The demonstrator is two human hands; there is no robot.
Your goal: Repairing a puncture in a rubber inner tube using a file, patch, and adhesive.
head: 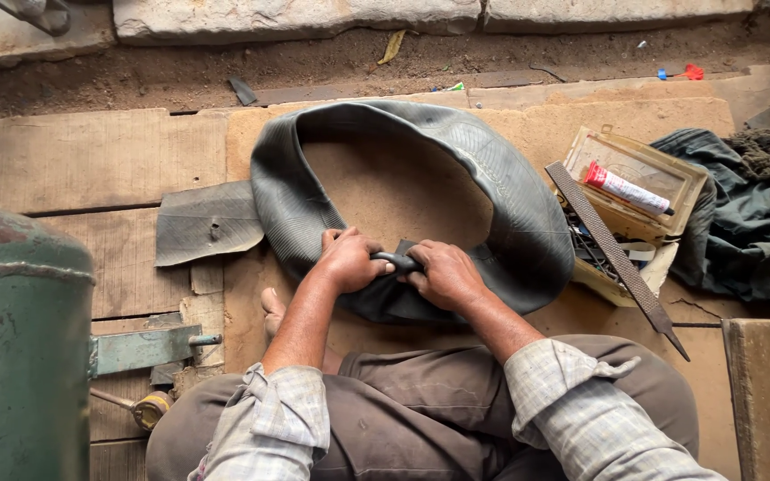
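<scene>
A large grey-black rubber inner tube point(492, 178) lies in a loop on a wooden board point(661, 116) in front of my knees. Both hands pinch its near edge together. My left hand point(347, 258) grips a fold of the rubber from the left. My right hand point(443, 272) grips the same fold from the right, knuckles up. A short raised ridge of tube point(398, 260) shows between the two hands. My rolled checked sleeves and brown trousers fill the bottom of the view.
A flat piece of cut rubber point(207, 223) lies left of the tube. At the right stand an open box point(639, 191) with a red-capped white glue tube point(621, 187), a long rasp file point(612, 254) and a dark cloth point(741, 223). A green metal tank point(20, 347) stands at the left.
</scene>
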